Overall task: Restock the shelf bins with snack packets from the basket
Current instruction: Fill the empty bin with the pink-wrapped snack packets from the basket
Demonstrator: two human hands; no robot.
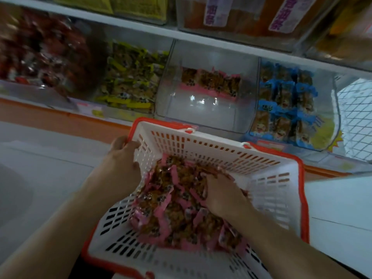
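Note:
A white slotted basket [267,190] with an orange rim sits in front of me, holding a heap of pink-edged snack packets [173,214]. My left hand [122,156] grips the basket's left rim, thumb over the edge. My right hand [223,193] is dug into the heap, fingers curled among the packets. Straight ahead on the shelf, a clear bin [205,115] holds a small row of matching pink packets [211,82] at its back.
Neighbouring bins hold red packets [40,55], yellow-green packets [128,77] and blue packets [285,101]. An upper shelf [181,36] carries more clear boxes. A white chest surface [40,162] runs below the shelf, and a wire mesh [356,115] stands at far right.

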